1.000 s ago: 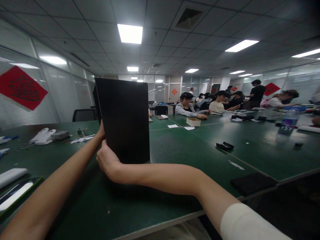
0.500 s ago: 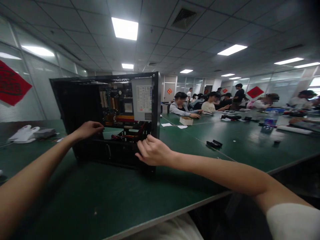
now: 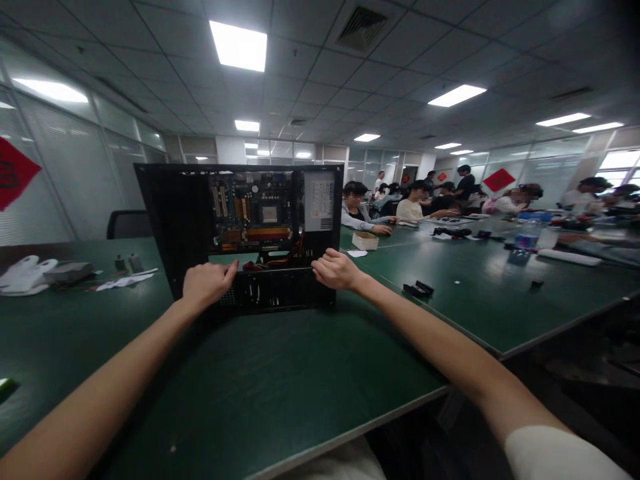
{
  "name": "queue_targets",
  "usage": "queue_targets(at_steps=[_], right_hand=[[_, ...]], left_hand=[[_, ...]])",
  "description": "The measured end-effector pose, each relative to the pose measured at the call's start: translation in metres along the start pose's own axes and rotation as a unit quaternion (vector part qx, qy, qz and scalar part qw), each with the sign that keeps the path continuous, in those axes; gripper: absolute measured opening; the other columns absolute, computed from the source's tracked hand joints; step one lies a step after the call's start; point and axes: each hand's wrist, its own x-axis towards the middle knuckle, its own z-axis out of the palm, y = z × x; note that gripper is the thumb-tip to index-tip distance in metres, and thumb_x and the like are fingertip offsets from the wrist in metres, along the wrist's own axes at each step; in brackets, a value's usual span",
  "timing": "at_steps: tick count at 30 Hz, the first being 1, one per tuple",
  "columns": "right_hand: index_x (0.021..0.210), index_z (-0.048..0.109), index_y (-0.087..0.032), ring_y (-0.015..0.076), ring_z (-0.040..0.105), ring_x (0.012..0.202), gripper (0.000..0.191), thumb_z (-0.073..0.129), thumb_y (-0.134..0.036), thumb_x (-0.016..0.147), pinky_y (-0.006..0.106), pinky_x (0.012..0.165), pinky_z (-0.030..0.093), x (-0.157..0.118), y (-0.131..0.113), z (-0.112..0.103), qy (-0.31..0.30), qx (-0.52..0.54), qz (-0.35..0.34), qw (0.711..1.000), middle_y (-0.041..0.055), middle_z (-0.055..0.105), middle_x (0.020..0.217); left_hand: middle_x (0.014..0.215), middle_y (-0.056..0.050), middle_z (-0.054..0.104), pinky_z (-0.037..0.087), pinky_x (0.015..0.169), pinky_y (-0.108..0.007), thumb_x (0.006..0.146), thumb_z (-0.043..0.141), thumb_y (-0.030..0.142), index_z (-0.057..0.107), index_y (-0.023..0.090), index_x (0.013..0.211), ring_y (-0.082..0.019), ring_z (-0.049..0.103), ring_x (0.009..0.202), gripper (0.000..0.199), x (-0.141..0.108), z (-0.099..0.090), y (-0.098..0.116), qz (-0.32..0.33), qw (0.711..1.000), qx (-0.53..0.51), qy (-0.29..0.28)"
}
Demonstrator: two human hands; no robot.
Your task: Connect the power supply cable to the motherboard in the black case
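A black computer case (image 3: 170, 220) stands upright on the green table, its open side facing me. Inside show the motherboard (image 3: 253, 207), a silvery power supply (image 3: 319, 200) with a label, and loose cables (image 3: 280, 261). My left hand (image 3: 207, 287) is closed over the lower rail of the case, left of its middle, thumb along the top. Near the right end of that rail, my right hand (image 3: 337, 269) grips the case with curled fingers. The fingertips of both hands are partly hidden.
On the left lie white plastic bags (image 3: 27, 275), a grey box (image 3: 70, 273) and papers (image 3: 125, 280). To the right are a black plastic part (image 3: 419, 289), a small open carton (image 3: 365, 241) and a water bottle (image 3: 527, 233). Several people sit along the far side.
The case has turned to face me more squarely and sits farther away. My left hand, loose over the opening before, now holds the lower rail. My right hand stays closed at the right side.
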Motion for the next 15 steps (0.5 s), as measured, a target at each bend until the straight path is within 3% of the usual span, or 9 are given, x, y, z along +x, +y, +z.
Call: queue_targets(at_steps=[5, 9, 11, 13, 15], right_hand=[[0.070, 0.065, -0.023, 0.0189, 0.046, 0.061, 0.049, 0.046, -0.028, 0.114, 0.039, 0.076, 0.039, -0.006, 0.002, -0.008, -0.023, 0.053, 0.038, 0.998, 0.0022, 0.059, 0.061], [0.065, 0.061, -0.024, 0.0186, 0.044, 0.058, 0.054, 0.045, -0.030, 0.115, 0.039, 0.073, 0.038, -0.012, 0.003, -0.016, 0.006, 0.088, 0.047, 0.995, 0.0021, 0.058, 0.057], [0.064, 0.061, -0.024, 0.0179, 0.044, 0.057, 0.054, 0.047, -0.029, 0.115, 0.039, 0.073, 0.038, -0.013, 0.001, -0.018, 0.031, 0.079, 0.035, 0.996, 0.0016, 0.058, 0.056], [0.064, 0.061, -0.023, 0.0170, 0.044, 0.056, 0.052, 0.050, -0.026, 0.114, 0.037, 0.073, 0.038, -0.013, -0.001, -0.020, 0.062, 0.055, 0.016, 0.996, 0.0006, 0.059, 0.055], [0.064, 0.062, -0.022, 0.0162, 0.045, 0.056, 0.049, 0.053, -0.023, 0.112, 0.036, 0.074, 0.038, -0.011, -0.005, -0.021, 0.093, 0.032, 0.006, 0.995, -0.0005, 0.058, 0.055]], left_hand=[[0.100, -0.024, 0.081, 0.049, 0.073, -0.040, 0.105, 0.014, 0.061, 0.088, 0.015, 0.099, -0.043, 0.077, 0.098, 0.087, -0.024, -0.004, 0.012, -0.015, 1.000, 0.014, 0.000], [0.098, -0.020, 0.082, 0.051, 0.077, -0.042, 0.104, 0.023, 0.056, 0.084, 0.018, 0.088, -0.039, 0.077, 0.094, 0.074, -0.042, -0.004, 0.017, 0.027, 0.999, -0.030, 0.030], [0.098, -0.018, 0.082, 0.054, 0.085, -0.044, 0.102, 0.030, 0.055, 0.080, 0.019, 0.083, -0.036, 0.077, 0.093, 0.064, -0.059, -0.006, 0.009, 0.053, 0.991, -0.104, 0.071], [0.108, -0.013, 0.083, 0.056, 0.092, -0.041, 0.096, 0.040, 0.054, 0.079, 0.023, 0.094, -0.032, 0.078, 0.100, 0.049, -0.082, -0.015, -0.008, 0.052, 0.965, -0.224, 0.124], [0.108, -0.007, 0.083, 0.058, 0.081, -0.039, 0.092, 0.048, 0.055, 0.076, 0.030, 0.098, -0.030, 0.077, 0.094, 0.038, -0.111, -0.032, -0.033, -0.038, 0.940, -0.279, 0.192]])
